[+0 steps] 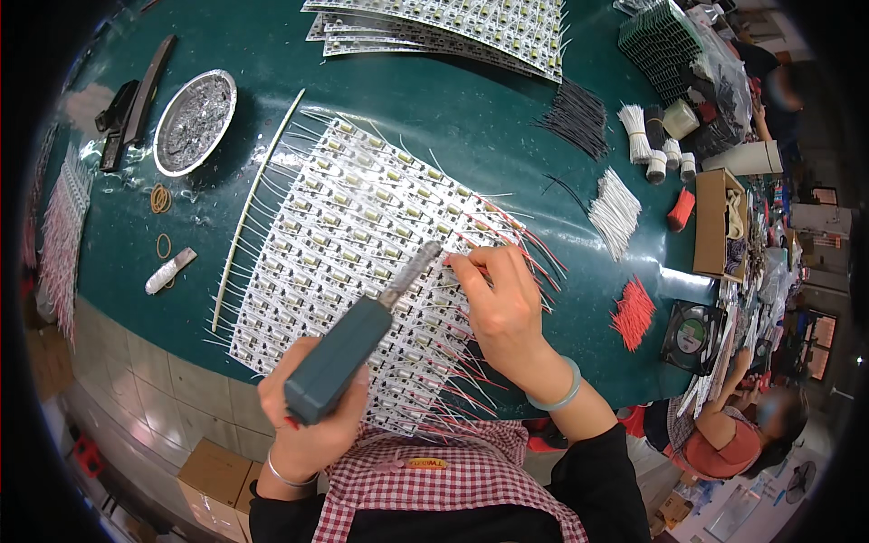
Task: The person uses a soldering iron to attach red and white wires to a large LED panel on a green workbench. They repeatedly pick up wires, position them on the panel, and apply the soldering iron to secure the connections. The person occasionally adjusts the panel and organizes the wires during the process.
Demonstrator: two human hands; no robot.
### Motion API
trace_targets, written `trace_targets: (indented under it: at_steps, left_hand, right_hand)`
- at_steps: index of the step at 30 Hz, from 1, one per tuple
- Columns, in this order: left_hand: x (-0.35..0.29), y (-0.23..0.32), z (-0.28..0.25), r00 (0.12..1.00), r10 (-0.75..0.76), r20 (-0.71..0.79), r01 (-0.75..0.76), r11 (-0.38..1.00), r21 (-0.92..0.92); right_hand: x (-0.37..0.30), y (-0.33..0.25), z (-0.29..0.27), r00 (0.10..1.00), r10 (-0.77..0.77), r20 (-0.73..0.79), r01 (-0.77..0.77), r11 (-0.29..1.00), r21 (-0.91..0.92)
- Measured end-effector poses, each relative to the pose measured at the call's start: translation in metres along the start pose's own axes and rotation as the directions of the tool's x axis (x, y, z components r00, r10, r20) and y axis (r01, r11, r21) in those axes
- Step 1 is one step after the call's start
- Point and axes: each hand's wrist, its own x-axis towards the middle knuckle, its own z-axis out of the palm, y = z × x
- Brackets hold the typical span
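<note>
A white panel of many small circuit boards (348, 222) lies in front of me, with white wires along its left edge and red wires (462, 366) along its right. My left hand (312, 439) is closed around the dark handle of a soldering gun (342, 357). The gun's metal tip rests over the right half of the panel, close to my right fingers. My right hand (507, 317) pinches a thin red wire at the panel's surface, most of it hidden by the fingers. Whether the tip touches the board I cannot tell.
Right of the panel lie loose red wires (633, 313), white wires (615, 214) and black wires (577, 118). Stacked panels (453, 36) sit at the far side. A metal bowl of solder scraps (195, 122) stands left. At right are a small fan (692, 337) and another person (724, 434).
</note>
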Motion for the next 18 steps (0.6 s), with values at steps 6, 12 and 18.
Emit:
trace_targets:
  at_steps: [6,12,18]
  left_hand:
    - [0.007,-0.009,-0.041,0.782,0.144,-0.607,-0.187,0.982,-0.007]
    - [0.044,-0.018,-0.071,0.783,-0.128,-0.609,-0.019,0.973,-0.229]
    - [-0.002,-0.018,-0.034,0.884,-0.314,-0.346,0.165,0.903,-0.397]
  right_hand:
    - [0.000,0.002,-0.003,1.000,0.001,0.002,-0.001,1.000,-0.012]
    - [0.001,0.000,-0.001,1.000,-0.004,-0.009,0.004,1.000,0.012]
    - [-0.003,-0.001,-0.002,0.998,0.013,-0.056,-0.012,1.000,0.029]
